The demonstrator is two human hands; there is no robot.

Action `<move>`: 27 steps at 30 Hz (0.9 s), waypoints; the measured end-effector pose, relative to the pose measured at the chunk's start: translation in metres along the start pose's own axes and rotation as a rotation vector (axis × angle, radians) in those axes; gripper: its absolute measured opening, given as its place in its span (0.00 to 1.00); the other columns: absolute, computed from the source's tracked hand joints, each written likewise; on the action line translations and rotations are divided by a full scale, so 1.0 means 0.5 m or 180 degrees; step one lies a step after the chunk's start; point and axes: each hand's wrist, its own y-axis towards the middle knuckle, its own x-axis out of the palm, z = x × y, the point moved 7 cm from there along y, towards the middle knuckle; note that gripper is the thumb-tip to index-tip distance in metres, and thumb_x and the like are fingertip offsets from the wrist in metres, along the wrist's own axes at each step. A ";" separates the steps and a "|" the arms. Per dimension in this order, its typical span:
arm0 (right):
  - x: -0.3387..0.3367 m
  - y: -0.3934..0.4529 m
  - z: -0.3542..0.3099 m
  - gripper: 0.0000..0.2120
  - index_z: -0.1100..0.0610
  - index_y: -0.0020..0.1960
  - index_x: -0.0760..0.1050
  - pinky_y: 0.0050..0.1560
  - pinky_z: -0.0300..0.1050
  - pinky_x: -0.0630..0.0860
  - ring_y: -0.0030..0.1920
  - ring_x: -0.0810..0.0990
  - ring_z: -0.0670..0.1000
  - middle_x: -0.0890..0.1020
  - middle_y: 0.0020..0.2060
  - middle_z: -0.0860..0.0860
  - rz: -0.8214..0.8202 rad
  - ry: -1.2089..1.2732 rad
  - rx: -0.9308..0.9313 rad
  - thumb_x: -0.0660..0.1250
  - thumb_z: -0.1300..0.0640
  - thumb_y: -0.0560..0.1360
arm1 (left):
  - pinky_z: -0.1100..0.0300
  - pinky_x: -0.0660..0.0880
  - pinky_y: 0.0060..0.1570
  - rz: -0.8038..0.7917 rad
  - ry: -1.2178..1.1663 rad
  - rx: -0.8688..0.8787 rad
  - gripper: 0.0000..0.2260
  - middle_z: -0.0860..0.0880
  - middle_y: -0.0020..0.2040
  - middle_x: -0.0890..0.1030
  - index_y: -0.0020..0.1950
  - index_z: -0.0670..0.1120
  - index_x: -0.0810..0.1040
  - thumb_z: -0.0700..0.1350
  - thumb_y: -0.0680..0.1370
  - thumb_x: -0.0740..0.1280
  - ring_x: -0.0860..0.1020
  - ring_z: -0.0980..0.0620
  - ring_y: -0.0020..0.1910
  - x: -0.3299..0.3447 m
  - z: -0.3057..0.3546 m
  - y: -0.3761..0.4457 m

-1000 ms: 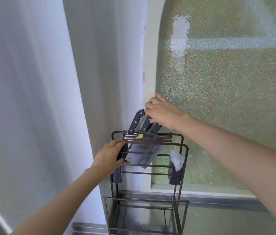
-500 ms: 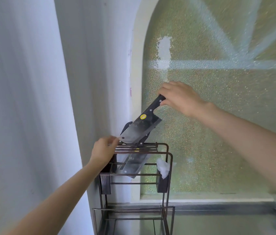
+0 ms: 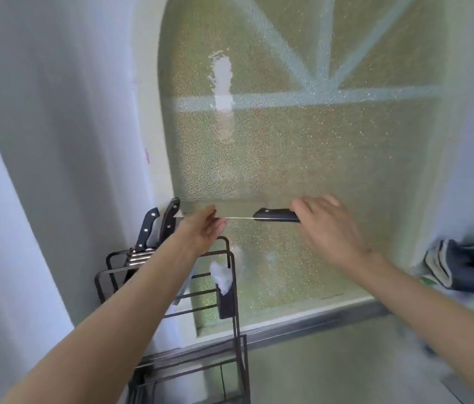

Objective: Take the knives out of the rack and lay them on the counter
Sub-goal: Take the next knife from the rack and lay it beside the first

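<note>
A cleaver (image 3: 276,215) with a black handle is out of the rack and held level, seen nearly edge-on. My right hand (image 3: 326,225) grips its handle. My left hand (image 3: 205,228) touches the blade with its fingers, above the rack's right side. The dark wire rack (image 3: 231,266) stands at the lower left against the wall. Two black-handled knives (image 3: 149,228) still stand in its slots at the back left, handles up.
A frosted arched window fills the wall behind. A white wad (image 3: 221,277) sits in a small black holder on the rack's right post. A dark and white cloth (image 3: 471,268) lies at the right. The counter (image 3: 331,363) lies below the window sill.
My right hand pulled the cleaver up out of the rack and swung it to the right until level. My left hand left the rack's frame and rose to the blade.
</note>
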 end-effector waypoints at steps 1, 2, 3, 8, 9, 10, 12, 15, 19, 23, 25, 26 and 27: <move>0.019 -0.034 0.008 0.14 0.58 0.44 0.68 0.38 0.46 0.75 0.28 0.76 0.53 0.80 0.30 0.52 -0.0210 0.0012 0.0120 0.72 0.66 0.66 | 0.68 0.78 0.27 -0.0010 0.0175 0.0024 0.10 0.47 0.25 0.80 0.36 0.42 0.71 0.42 0.77 0.64 0.79 0.55 0.23 0.020 -0.019 0.006; 0.036 -0.069 0.016 0.14 0.57 0.46 0.68 0.37 0.45 0.74 0.28 0.77 0.54 0.80 0.30 0.52 -0.0411 0.0059 0.0240 0.72 0.63 0.67 | 0.69 0.78 0.28 -0.0029 0.0332 0.0038 0.10 0.46 0.31 0.79 0.36 0.42 0.72 0.43 0.77 0.64 0.79 0.54 0.26 0.042 -0.042 0.012; 0.050 -0.105 0.024 0.14 0.57 0.49 0.67 0.36 0.45 0.73 0.30 0.78 0.55 0.81 0.33 0.53 -0.0577 0.0192 0.0377 0.71 0.58 0.69 | 0.69 0.77 0.27 -0.0056 0.0483 0.0055 0.08 0.47 0.34 0.76 0.38 0.42 0.72 0.43 0.77 0.64 0.78 0.54 0.26 0.065 -0.069 0.018; 0.104 -0.294 0.115 0.14 0.57 0.59 0.64 0.39 0.48 0.72 0.48 0.79 0.60 0.79 0.51 0.57 -0.0804 0.1264 0.1765 0.60 0.53 0.77 | 0.69 0.77 0.25 -0.0494 0.0861 -0.0134 0.10 0.50 0.39 0.76 0.57 0.45 0.72 0.45 0.76 0.65 0.76 0.54 0.34 0.195 -0.258 0.029; 0.113 -0.335 0.137 0.13 0.56 0.59 0.65 0.42 0.51 0.75 0.49 0.78 0.60 0.79 0.52 0.57 -0.0743 0.1343 0.2011 0.61 0.54 0.77 | 0.69 0.78 0.27 -0.0603 0.0893 -0.0213 0.13 0.51 0.41 0.77 0.60 0.44 0.72 0.45 0.76 0.65 0.76 0.54 0.35 0.219 -0.301 0.028; 0.121 -0.378 0.157 0.13 0.57 0.59 0.67 0.45 0.53 0.76 0.50 0.78 0.60 0.79 0.52 0.57 -0.0694 0.1374 0.2226 0.61 0.54 0.76 | 0.69 0.78 0.29 -0.0686 0.0920 -0.0283 0.15 0.50 0.42 0.78 0.62 0.43 0.72 0.45 0.76 0.65 0.76 0.54 0.36 0.243 -0.343 0.025; 0.142 -0.464 0.196 0.11 0.58 0.56 0.70 0.48 0.54 0.75 0.50 0.77 0.60 0.79 0.50 0.58 -0.0690 0.1326 0.2589 0.62 0.56 0.76 | 0.64 0.80 0.37 -0.0758 0.0983 -0.0413 0.13 0.49 0.44 0.78 0.58 0.42 0.73 0.44 0.76 0.66 0.77 0.53 0.36 0.286 -0.427 0.018; 0.176 -0.591 0.247 0.10 0.59 0.55 0.73 0.49 0.54 0.75 0.48 0.77 0.60 0.79 0.49 0.58 -0.0736 0.1350 0.3073 0.64 0.58 0.74 | 0.56 0.77 0.48 -0.0873 0.1082 -0.0670 0.06 0.48 0.41 0.79 0.44 0.42 0.73 0.44 0.75 0.67 0.78 0.50 0.38 0.346 -0.557 0.000; 0.206 -0.742 0.305 0.11 0.58 0.55 0.74 0.50 0.53 0.75 0.49 0.78 0.59 0.80 0.51 0.57 -0.0889 0.1314 0.3436 0.65 0.58 0.74 | 0.65 0.75 0.26 -0.0871 0.1398 -0.0805 0.11 0.48 0.31 0.77 0.35 0.46 0.70 0.46 0.75 0.68 0.73 0.52 0.31 0.404 -0.710 -0.018; 0.226 -0.868 0.349 0.12 0.60 0.55 0.74 0.52 0.52 0.73 0.50 0.78 0.60 0.80 0.50 0.58 -0.1219 0.1220 0.3665 0.66 0.59 0.73 | 0.54 0.76 0.47 -0.0788 0.2325 -0.0335 0.13 0.41 0.53 0.77 0.51 0.42 0.73 0.44 0.71 0.71 0.78 0.43 0.49 0.426 -0.843 -0.027; 0.231 -0.921 0.365 0.12 0.60 0.55 0.74 0.51 0.50 0.71 0.50 0.78 0.60 0.80 0.50 0.58 -0.1337 0.1163 0.3794 0.66 0.59 0.73 | 0.51 0.68 0.63 -0.0884 0.3062 -0.0108 0.30 0.40 0.66 0.68 0.67 0.38 0.63 0.47 0.71 0.72 0.71 0.43 0.63 0.424 -0.898 -0.039; 0.233 -0.945 0.372 0.12 0.60 0.55 0.75 0.51 0.48 0.71 0.50 0.78 0.59 0.80 0.50 0.58 -0.1362 0.1156 0.3862 0.66 0.59 0.73 | 0.53 0.64 0.67 -0.0961 0.3375 0.0040 0.34 0.40 0.70 0.63 0.70 0.38 0.59 0.48 0.72 0.71 0.67 0.44 0.68 0.425 -0.920 -0.047; 0.236 -0.968 0.377 0.12 0.60 0.55 0.75 0.51 0.46 0.70 0.50 0.78 0.59 0.80 0.50 0.58 -0.1384 0.1160 0.3928 0.66 0.59 0.73 | 0.53 0.61 0.69 -0.1052 0.3645 0.0206 0.35 0.41 0.73 0.59 0.72 0.39 0.56 0.50 0.72 0.70 0.63 0.44 0.71 0.429 -0.944 -0.052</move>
